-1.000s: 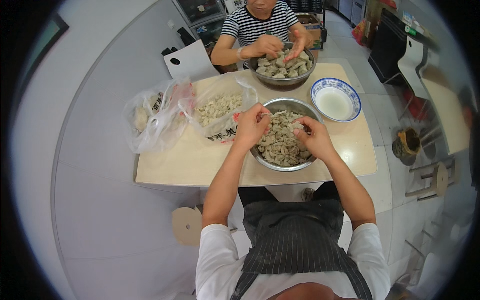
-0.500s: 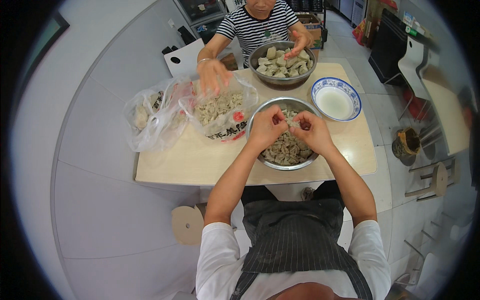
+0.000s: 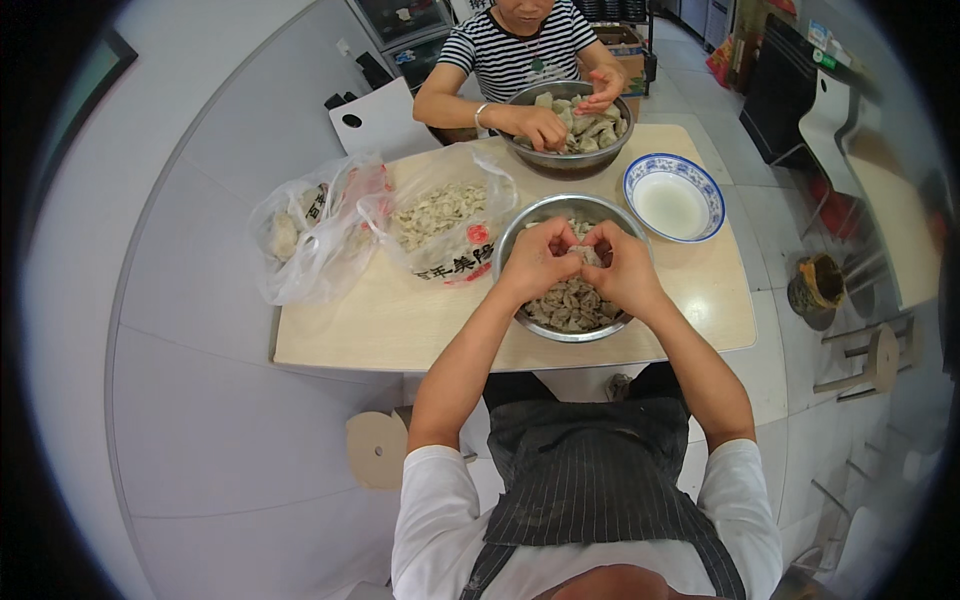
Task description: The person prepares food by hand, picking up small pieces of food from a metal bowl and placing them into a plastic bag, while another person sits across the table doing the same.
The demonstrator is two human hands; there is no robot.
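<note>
Both my hands are over a steel bowl (image 3: 507, 228) of small torn greyish-beige pieces (image 3: 572, 306). Between my fingertips is a pale, soft-looking chunk (image 3: 588, 257), mostly hidden by the fingers. My left hand (image 3: 540, 262) pinches it from the left, and my right hand (image 3: 620, 268) pinches it from the right. The two hands nearly touch at the fingertips. Just beyond stands a second steel bowl (image 3: 568, 165) with larger greenish-beige chunks, where a co-worker's hands (image 3: 541, 126) are working.
A clear plastic bag (image 3: 440, 218) of small torn pieces lies open left of my bowl, with another knotted-looking bag (image 3: 290, 240) farther left. A blue-and-white bowl (image 3: 673, 198) of whitish liquid stands right. Stools (image 3: 375, 450) flank the pale table (image 3: 400, 340).
The co-worker's hand has moved from over the open bag to the far bowl. My hands have drawn closer together around the chunk.
</note>
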